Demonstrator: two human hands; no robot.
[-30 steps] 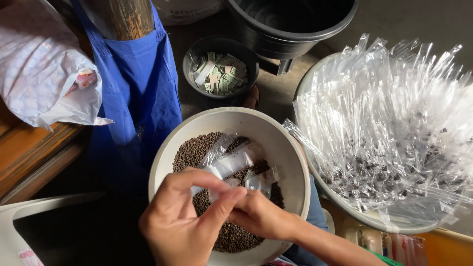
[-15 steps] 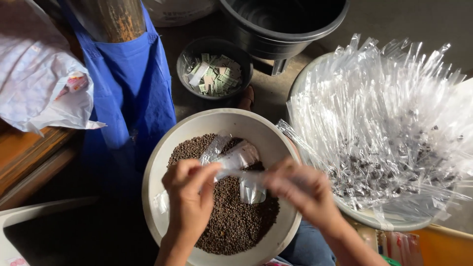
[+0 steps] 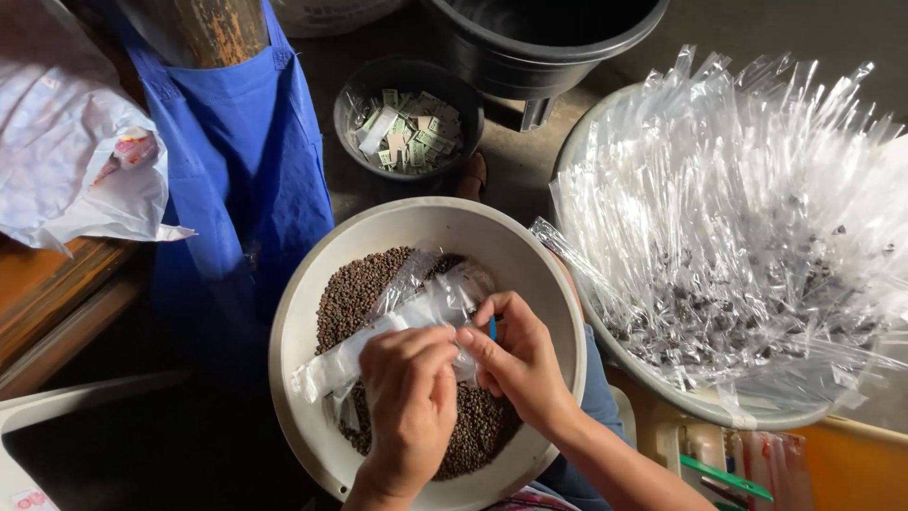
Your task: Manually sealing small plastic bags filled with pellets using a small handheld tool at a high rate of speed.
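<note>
Head view, looking down. Both hands meet over a cream plastic basin (image 3: 305, 312) that holds a bed of small brown seeds (image 3: 352, 289) (peppercorn-like; exact kind cannot be told). The left hand (image 3: 409, 409) is closed around the lower part of a narrow clear plastic sleeve (image 3: 416, 308), fingers wrapped over it; the right hand (image 3: 518, 358) pinches the same sleeve just beside the left, thumb and forefinger pressed together on the film, w/ a sliver of something blue showing behind the fingers (too hidden to identify). The sleeve lies diagonally across the seeds, its free end toward the basin's left wall, a second crumpled sleeve under it. Step in hand, as judged: opening or holding the sleeve's mouth ready for filling from the seed bed. The next move would call for keeping the mouth spread w/ one hand while the other scoops, and for holding the sleeve over the basin so spills fall back in. To the right, touching the basin's rim, a large basin of filled clear sleeves (image 3: 747, 246), seeds at their lower ends. Beyond, a small dark bowl of paper labels (image 3: 409, 128), a black bucket (image 3: 549, 43), a blue apron (image 3: 236, 180) and, at far left, a white plastic bag (image 3: 66, 161).
</note>
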